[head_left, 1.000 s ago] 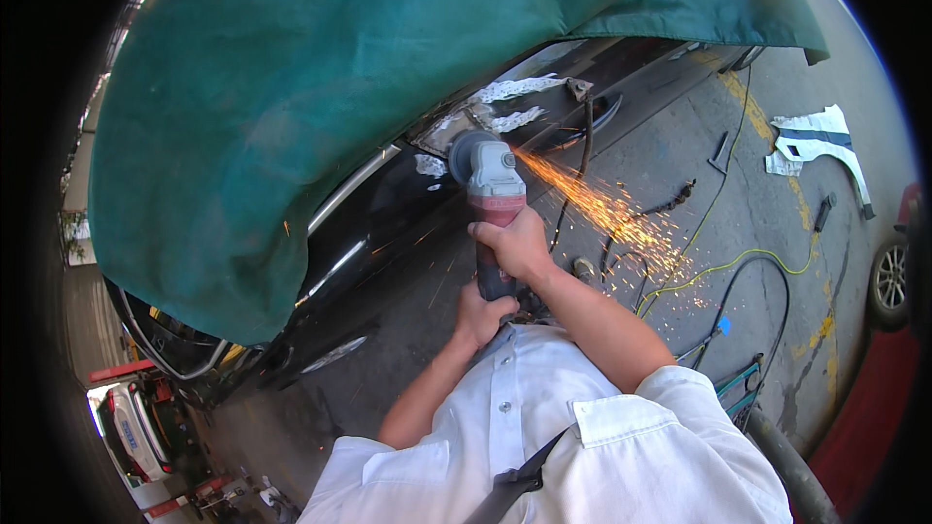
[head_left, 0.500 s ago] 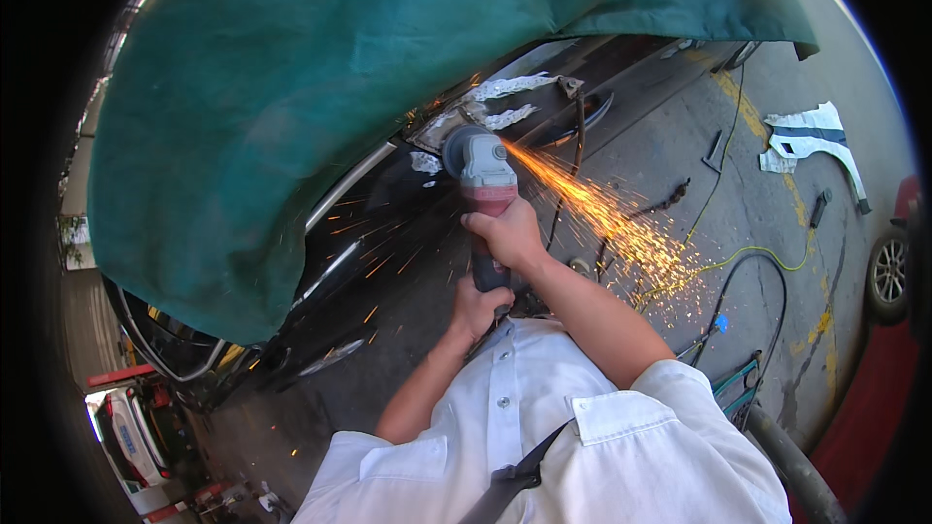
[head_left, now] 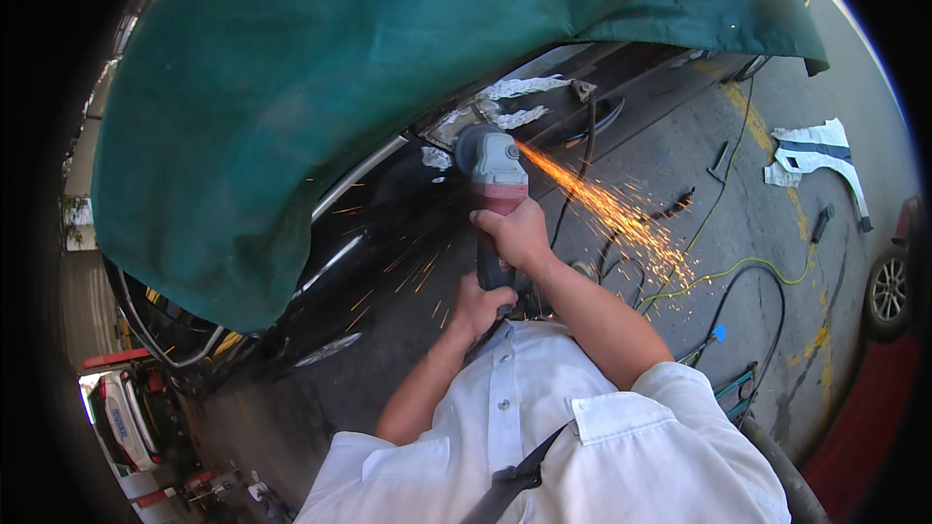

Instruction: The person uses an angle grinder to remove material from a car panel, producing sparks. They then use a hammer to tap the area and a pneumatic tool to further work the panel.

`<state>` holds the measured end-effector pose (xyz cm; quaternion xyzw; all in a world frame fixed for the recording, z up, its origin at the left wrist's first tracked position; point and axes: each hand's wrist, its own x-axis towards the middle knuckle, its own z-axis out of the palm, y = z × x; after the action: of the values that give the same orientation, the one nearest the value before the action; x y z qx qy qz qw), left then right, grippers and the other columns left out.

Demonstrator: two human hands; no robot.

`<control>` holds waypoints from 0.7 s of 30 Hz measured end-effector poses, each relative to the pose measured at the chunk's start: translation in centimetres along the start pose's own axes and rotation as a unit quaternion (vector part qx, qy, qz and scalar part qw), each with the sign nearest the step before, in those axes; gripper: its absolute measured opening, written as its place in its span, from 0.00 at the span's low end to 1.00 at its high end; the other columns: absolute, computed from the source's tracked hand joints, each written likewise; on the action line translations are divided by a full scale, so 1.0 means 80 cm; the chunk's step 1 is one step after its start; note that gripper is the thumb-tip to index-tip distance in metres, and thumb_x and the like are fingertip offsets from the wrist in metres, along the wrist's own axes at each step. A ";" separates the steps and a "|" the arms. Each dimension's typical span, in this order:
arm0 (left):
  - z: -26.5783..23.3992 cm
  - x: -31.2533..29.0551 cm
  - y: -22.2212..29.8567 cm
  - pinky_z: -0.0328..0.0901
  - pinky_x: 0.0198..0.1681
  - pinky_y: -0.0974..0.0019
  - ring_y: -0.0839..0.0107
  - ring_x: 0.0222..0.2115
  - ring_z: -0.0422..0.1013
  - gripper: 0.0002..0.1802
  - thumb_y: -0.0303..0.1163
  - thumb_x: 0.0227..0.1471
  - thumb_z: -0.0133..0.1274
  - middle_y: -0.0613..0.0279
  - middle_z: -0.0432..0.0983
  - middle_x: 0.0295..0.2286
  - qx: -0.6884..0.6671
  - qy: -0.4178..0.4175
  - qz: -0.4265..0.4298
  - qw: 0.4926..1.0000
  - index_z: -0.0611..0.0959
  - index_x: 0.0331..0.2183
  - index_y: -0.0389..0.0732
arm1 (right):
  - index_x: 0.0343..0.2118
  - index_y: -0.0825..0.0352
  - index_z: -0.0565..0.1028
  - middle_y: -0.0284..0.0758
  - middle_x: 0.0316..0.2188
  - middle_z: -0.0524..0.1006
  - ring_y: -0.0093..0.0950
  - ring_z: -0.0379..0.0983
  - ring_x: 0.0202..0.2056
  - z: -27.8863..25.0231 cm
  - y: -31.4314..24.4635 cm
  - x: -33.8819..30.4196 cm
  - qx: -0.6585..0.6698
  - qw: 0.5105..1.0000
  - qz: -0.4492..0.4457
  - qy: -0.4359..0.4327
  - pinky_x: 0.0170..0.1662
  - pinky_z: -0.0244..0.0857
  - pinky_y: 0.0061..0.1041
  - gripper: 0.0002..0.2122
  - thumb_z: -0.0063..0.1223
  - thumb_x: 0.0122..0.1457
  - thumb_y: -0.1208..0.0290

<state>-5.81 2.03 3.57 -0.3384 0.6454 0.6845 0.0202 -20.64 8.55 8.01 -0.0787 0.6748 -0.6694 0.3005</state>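
Note:
Both my hands are wrapped round an angle grinder (head_left: pixel 500 175) with a grey head and a red and black body. My right hand (head_left: pixel 519 233) grips the body just behind the head. Lower down, my left hand (head_left: pixel 481 306) holds the rear end. The grinder's disc (head_left: pixel 472 147) is against a patch of bare, whitish metal on a black car (head_left: pixel 388 218), and orange sparks (head_left: pixel 612 209) stream off to the right. The exact contact spot is partly hidden behind the disc. White crumpled strips (head_left: pixel 524 87) lie on the bodywork beside it.
A green cover (head_left: pixel 223 155) drapes over the car. Cables and a yellow-green hose (head_left: pixel 728 272) cross the floor at right, near a hammer (head_left: pixel 719 163) and a white fender panel (head_left: pixel 820 157). A wheel (head_left: pixel 887 286) stands far right; a white car (head_left: pixel 128 417) is at lower left.
The grinder and both hands sit slightly further right in the picture, as the whole view has shifted a little. The spark stream looks somewhat narrower; my grip is the same.

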 end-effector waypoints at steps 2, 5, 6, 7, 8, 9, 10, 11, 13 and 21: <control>0.001 0.003 0.003 0.63 0.20 0.69 0.72 0.21 0.73 0.14 0.25 0.41 0.59 0.60 0.77 0.23 -0.005 0.007 -0.003 1.000 0.80 0.34 0.34 | 0.28 0.70 0.78 0.35 0.19 0.79 0.28 0.78 0.21 0.000 0.000 0.003 -0.002 1.000 0.013 -0.015 0.27 0.71 0.30 0.10 0.65 0.52 0.69; 0.000 0.002 0.011 0.64 0.21 0.68 0.73 0.20 0.73 0.12 0.28 0.39 0.61 0.62 0.77 0.21 -0.027 0.010 -0.024 0.999 0.81 0.30 0.34 | 0.29 0.70 0.79 0.36 0.20 0.79 0.28 0.78 0.22 0.002 0.001 0.009 0.012 1.000 -0.007 -0.024 0.28 0.71 0.30 0.10 0.66 0.52 0.67; 0.000 0.001 0.013 0.64 0.21 0.68 0.74 0.19 0.72 0.11 0.29 0.38 0.62 0.64 0.77 0.21 -0.044 0.021 -0.011 0.999 0.81 0.27 0.35 | 0.29 0.70 0.79 0.36 0.20 0.79 0.27 0.78 0.22 0.002 0.002 0.009 0.027 1.000 0.007 -0.013 0.29 0.72 0.31 0.11 0.66 0.52 0.67; -0.001 -0.001 0.015 0.64 0.21 0.67 0.74 0.19 0.72 0.11 0.29 0.38 0.62 0.64 0.77 0.21 -0.030 0.010 -0.042 0.999 0.81 0.27 0.35 | 0.28 0.69 0.78 0.35 0.20 0.79 0.26 0.76 0.22 0.002 0.003 0.008 0.014 1.000 0.026 -0.004 0.29 0.70 0.30 0.11 0.66 0.52 0.66; 0.000 -0.004 0.015 0.65 0.22 0.67 0.74 0.19 0.72 0.11 0.29 0.38 0.62 0.64 0.77 0.21 -0.023 0.009 -0.054 0.998 0.81 0.27 0.34 | 0.27 0.69 0.78 0.34 0.20 0.78 0.25 0.75 0.22 0.001 0.005 0.006 0.012 1.000 0.023 0.003 0.29 0.69 0.30 0.11 0.66 0.52 0.65; 0.001 -0.005 0.015 0.65 0.22 0.67 0.74 0.19 0.73 0.11 0.29 0.38 0.62 0.63 0.77 0.21 -0.016 0.007 -0.064 0.998 0.81 0.26 0.34 | 0.27 0.68 0.77 0.32 0.20 0.77 0.24 0.73 0.22 -0.001 0.006 0.002 0.005 0.999 0.034 0.019 0.28 0.67 0.29 0.12 0.66 0.52 0.64; 0.002 -0.008 0.013 0.65 0.22 0.67 0.73 0.19 0.73 0.11 0.29 0.38 0.61 0.63 0.77 0.21 -0.024 -0.014 -0.082 0.996 0.80 0.26 0.34 | 0.26 0.68 0.77 0.32 0.20 0.78 0.24 0.73 0.22 -0.004 0.008 -0.005 0.023 0.998 0.063 0.014 0.28 0.67 0.29 0.12 0.66 0.52 0.64; 0.003 -0.010 0.011 0.65 0.22 0.67 0.73 0.19 0.73 0.11 0.29 0.38 0.61 0.63 0.77 0.21 -0.022 -0.023 -0.055 0.998 0.80 0.27 0.34 | 0.26 0.68 0.77 0.32 0.20 0.78 0.24 0.74 0.22 -0.007 0.010 -0.010 0.015 0.998 0.055 0.015 0.28 0.67 0.29 0.12 0.66 0.52 0.64; 0.005 -0.013 0.006 0.65 0.22 0.67 0.73 0.19 0.73 0.11 0.29 0.38 0.61 0.62 0.77 0.21 0.004 -0.035 -0.035 0.999 0.80 0.27 0.34 | 0.26 0.68 0.77 0.32 0.20 0.78 0.24 0.74 0.22 -0.009 0.011 -0.020 -0.017 0.997 0.075 0.024 0.28 0.67 0.28 0.12 0.66 0.52 0.64; 0.007 0.008 0.009 0.63 0.21 0.67 0.69 0.22 0.73 0.15 0.28 0.41 0.59 0.56 0.77 0.25 -0.114 -0.092 -0.070 0.987 0.79 0.34 0.33 | 0.29 0.71 0.80 0.36 0.23 0.80 0.27 0.76 0.24 -0.004 -0.015 0.003 -0.105 0.994 0.027 0.031 0.32 0.69 0.31 0.14 0.67 0.51 0.62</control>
<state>-6.87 2.11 3.85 -0.3185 0.5336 0.7785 0.0883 -21.33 8.63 9.03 -0.0708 0.7522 -0.5888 0.2871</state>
